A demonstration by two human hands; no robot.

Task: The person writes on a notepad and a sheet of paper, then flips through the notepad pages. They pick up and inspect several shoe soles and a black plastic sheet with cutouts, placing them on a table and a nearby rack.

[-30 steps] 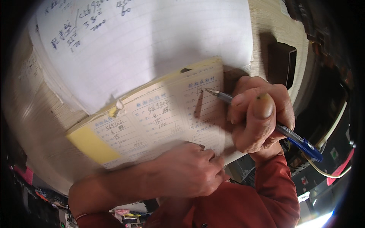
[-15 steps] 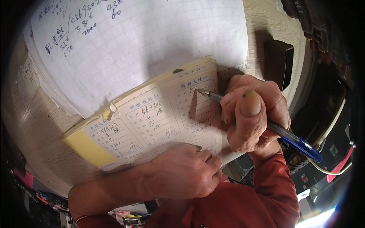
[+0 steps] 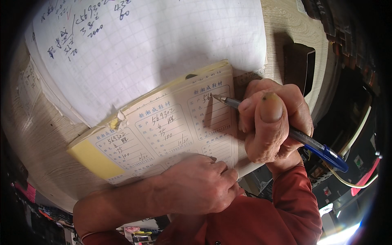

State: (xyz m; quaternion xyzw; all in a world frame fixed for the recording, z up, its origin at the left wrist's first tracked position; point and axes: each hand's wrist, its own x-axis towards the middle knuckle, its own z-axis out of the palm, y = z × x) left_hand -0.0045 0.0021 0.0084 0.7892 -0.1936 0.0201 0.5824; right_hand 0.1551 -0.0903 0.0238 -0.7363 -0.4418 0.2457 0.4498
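Observation:
My right hand [image 3: 279, 122] is closed around a ballpoint pen [image 3: 312, 143] with a clear barrel and a blue cap on its back end. The pen's tip touches the top line of the right-hand printed box on a pad of form slips [image 3: 171, 122], at the end of some dark handwriting. Two boxes farther left carry filled-in handwriting. My left hand [image 3: 200, 183] lies on the pad's near part, back up, fingers curled in at its near edge. Its fingertips are hidden, so I cannot make out what they hold, if anything.
Beyond the pad lies a large squared paper sheet [image 3: 163, 36] with handwriting, partly under it. A dark box-like object [image 3: 300, 69] stands on the wooden table [image 3: 281, 18] at right. A pale cable [image 3: 347, 181] and a pink object [image 3: 365, 177] are past my right arm.
The pen has added a stroke or two to the handwriting in the right-hand box. My right hand has shifted very slightly; my left hand and the pad stay put.

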